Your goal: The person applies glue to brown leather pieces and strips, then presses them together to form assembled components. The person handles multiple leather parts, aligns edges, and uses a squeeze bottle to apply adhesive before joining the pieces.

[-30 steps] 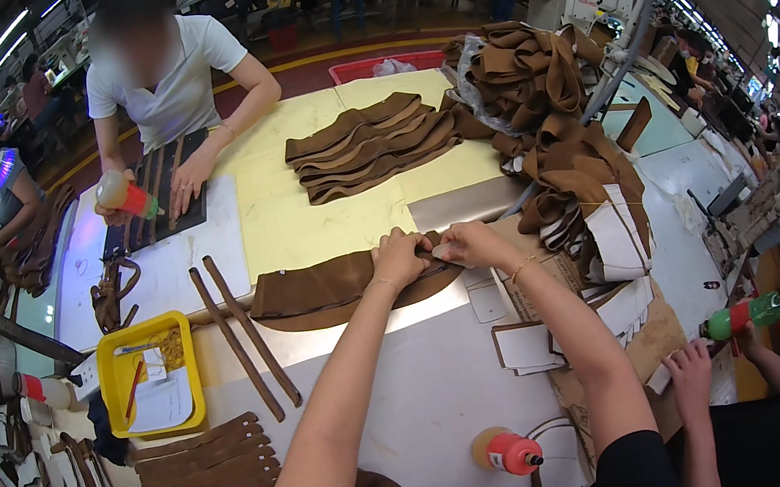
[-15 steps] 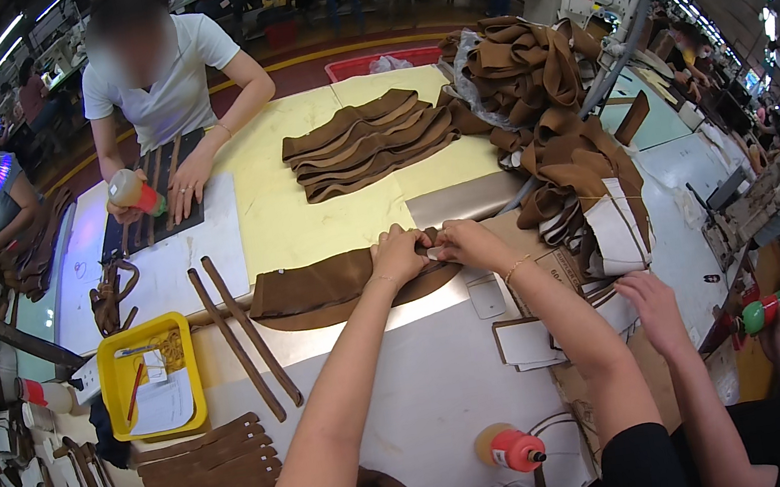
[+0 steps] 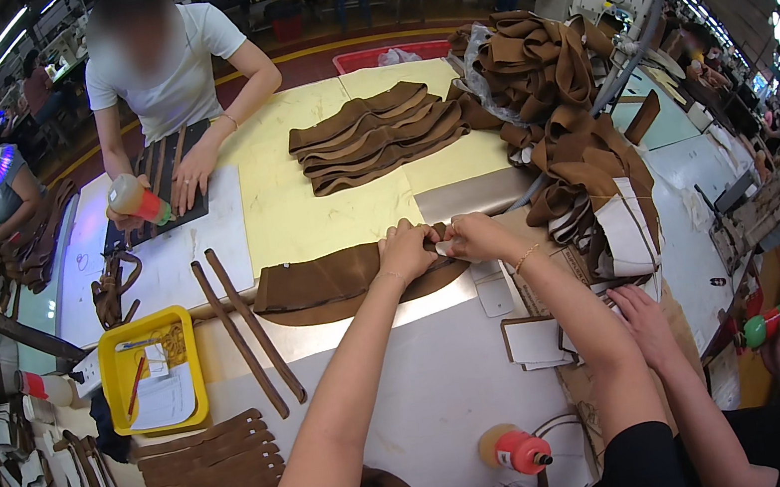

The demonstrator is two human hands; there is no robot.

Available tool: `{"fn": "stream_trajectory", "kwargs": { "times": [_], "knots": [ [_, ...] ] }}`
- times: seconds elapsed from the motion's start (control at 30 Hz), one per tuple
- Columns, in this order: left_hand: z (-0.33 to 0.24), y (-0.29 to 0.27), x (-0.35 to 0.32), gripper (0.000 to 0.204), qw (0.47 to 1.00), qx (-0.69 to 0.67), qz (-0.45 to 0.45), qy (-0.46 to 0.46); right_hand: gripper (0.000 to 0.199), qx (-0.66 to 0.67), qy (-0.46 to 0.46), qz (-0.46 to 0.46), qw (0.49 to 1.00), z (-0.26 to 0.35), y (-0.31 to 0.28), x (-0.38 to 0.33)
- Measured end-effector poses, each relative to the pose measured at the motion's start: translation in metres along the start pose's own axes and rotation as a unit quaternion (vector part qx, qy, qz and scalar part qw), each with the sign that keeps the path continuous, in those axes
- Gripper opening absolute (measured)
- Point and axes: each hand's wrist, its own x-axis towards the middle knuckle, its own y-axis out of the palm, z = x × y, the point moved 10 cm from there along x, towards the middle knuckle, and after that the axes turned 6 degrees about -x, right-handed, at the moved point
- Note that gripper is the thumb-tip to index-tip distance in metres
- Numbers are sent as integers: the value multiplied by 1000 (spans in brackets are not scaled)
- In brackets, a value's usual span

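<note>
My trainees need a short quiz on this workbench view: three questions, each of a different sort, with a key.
1. True or false: the wearer's left hand and right hand are both at the brown panel.
2. Which lies just right of the yellow tray? A) red crate B) two long brown strips C) sewing machine
3. Fill in: the co-worker in white at upper left holds a ____.
Key: 1 true; 2 B; 3 bottle.
</note>
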Motion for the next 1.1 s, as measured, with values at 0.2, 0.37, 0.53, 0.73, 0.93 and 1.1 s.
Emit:
{"fn": "stream_trajectory", "kwargs": {
  "times": [0.2,0.37,0.53,0.73,0.93,1.1],
  "knots": [
    [2,-3,-2,33,1000,-1,-9,-2,26,22,14,33,999,-12,-1,2],
    [-3,-2,0,29,1000,-17,-14,6,28,-14,6,1,1000,-16,3,-1],
    [-1,-3,-3,30,1000,-16,-13,5,29,-13,14,35,999,-17,4,5],
    [-1,-3,-2,30,1000,-20,-9,-2,28,-21,21,4,1000,-14,7,0],
    [1,-3,-1,31,1000,-7,-17,-2,27,-22,39,44,998,-13,-2,0],
    [1,1,1,34,1000,-7,3,-1,29,-32,56,15,998,-15,3,-3]
  ]
}}
